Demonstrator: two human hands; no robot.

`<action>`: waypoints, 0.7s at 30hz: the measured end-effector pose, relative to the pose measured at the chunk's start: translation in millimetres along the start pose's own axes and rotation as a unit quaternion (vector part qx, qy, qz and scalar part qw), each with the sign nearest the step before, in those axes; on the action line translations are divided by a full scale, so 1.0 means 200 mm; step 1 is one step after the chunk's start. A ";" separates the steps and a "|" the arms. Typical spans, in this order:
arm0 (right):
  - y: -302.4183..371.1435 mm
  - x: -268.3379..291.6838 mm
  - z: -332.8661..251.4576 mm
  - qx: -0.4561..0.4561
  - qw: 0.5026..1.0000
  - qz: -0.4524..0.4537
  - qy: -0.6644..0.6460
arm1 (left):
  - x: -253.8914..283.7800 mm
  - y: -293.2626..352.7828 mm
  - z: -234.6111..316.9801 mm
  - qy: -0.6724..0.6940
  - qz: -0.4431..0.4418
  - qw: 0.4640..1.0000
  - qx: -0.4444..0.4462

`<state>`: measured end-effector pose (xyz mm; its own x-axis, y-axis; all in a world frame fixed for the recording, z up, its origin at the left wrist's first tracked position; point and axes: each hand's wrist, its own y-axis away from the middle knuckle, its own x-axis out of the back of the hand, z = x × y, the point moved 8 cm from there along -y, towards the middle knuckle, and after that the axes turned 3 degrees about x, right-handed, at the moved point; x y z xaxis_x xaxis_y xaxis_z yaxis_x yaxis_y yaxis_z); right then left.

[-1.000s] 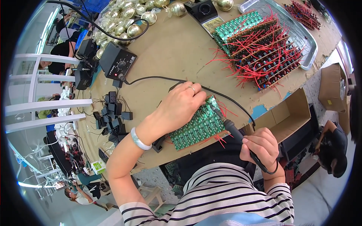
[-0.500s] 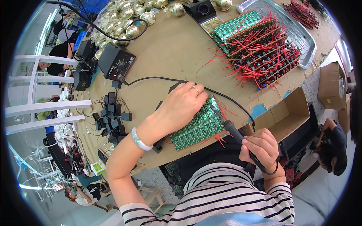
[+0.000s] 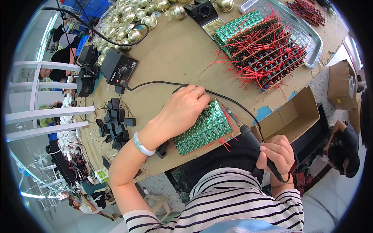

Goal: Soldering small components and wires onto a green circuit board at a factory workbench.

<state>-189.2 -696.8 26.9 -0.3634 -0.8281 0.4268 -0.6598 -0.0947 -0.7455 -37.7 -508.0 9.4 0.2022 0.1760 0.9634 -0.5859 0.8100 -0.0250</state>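
A soldering iron (image 3: 250,134) lies in the closed fingers of my right hand (image 3: 277,154), gripped by the rear of its dark handle. Its metal tip points up and left, over the right edge of a green circuit board (image 3: 204,134). Red wires stick out from under that board's edges. Across the board's far left part rests my left hand (image 3: 184,108), its fingers bent together near the far edge. What those fingertips hold, if anything, is hidden beneath them. A black cable runs from the iron to a soldering station (image 3: 119,68) with a dial and a small red light.
Circuit boards with red wires (image 3: 268,54) stand stacked beside a metal tray (image 3: 312,42). A black iron stand (image 3: 202,13) is at the back, near bagged gold balls (image 3: 126,23). Small black boxes (image 3: 115,120) lie left; an open carton (image 3: 291,114) stands right. Other people work farther off.
My right hand has drawn the iron slightly right and down, its tip shifting toward the board's right edge. My left hand has moved slightly left, staying over the board.
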 end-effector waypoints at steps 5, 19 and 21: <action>0.00 0.01 -0.01 0.002 1.000 0.003 -0.007 | 0.03 0.01 -0.03 0.051 -0.014 0.998 0.034; 0.00 0.02 -0.01 0.001 1.000 0.000 -0.008 | 0.07 0.14 -0.33 0.328 -0.009 0.932 0.155; -0.01 0.02 -0.01 0.001 1.000 0.001 -0.006 | 0.11 0.12 -0.31 0.269 0.032 0.952 0.140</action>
<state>-191.4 -699.0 30.7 -0.3562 -0.8354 0.4186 -0.6579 -0.0939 -0.7473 1.3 -449.4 13.4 0.4884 0.5420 0.6839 -0.7812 0.6208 0.0659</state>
